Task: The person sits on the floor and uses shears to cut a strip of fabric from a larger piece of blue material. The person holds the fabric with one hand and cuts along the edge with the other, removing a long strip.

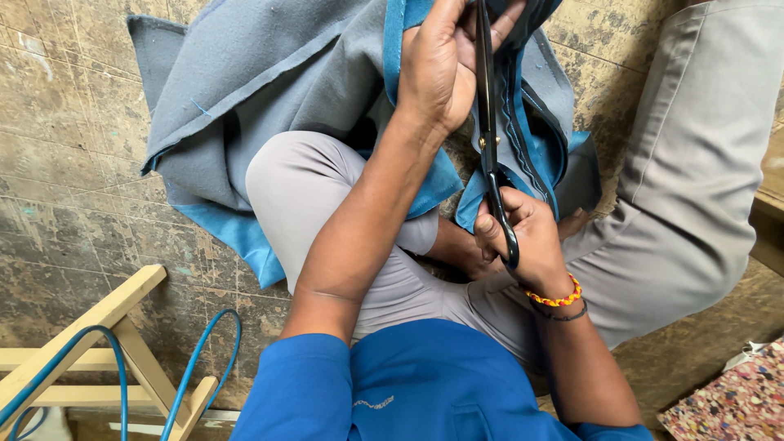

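Item 1: grey-blue fabric (269, 82), upper centre of frame, draped over knee. Soft, limp, prob. light; grip near cut edge. Left hand (441, 69) pinches edge taut. Right hand (527, 237), fingers closed in handles of black scissors (490, 131).

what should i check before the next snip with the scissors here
1. Right hand grip on the black scissors handle: ok, fingers through the loop.
2. Left hand holding the grey and blue fabric near the blades: ok.
3. Left fingers clear of the blades: not ok, they lie right against them.
4. Blade tips and cut line: cannot tell, they run past the top edge of the view.
5. Fabric supported: ok, draped over the knee and floor.
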`<state>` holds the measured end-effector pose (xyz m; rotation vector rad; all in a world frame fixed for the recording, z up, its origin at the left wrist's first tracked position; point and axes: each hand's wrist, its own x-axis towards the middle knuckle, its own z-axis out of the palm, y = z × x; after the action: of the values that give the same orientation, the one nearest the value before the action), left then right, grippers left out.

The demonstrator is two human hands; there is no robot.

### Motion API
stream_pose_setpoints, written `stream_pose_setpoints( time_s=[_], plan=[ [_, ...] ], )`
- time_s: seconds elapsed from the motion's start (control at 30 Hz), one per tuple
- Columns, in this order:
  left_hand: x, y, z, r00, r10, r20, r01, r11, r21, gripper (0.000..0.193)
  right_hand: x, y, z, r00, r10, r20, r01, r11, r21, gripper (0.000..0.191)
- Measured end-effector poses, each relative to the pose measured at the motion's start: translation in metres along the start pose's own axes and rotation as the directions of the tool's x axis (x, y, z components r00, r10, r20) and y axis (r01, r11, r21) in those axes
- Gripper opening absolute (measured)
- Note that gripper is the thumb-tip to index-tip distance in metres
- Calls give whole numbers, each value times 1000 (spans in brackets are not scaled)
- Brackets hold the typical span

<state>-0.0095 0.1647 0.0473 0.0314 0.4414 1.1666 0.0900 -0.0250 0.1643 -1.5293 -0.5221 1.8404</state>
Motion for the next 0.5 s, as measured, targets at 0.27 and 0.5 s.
stream_pose_setpoints(
  time_s=[0.27, 0.5],
  plan=[
    [-2, -2, 1, 1000, 19, 14, -20, 1000, 7, 26, 0, -1, 2, 999, 14, -48, -16, 999, -39, 31],
    [0, -1, 1, 1000, -17, -21, 18, 1000, 18, 26, -2, -3, 2, 998, -10, -56, 7, 998, -55, 30]
  ],
)
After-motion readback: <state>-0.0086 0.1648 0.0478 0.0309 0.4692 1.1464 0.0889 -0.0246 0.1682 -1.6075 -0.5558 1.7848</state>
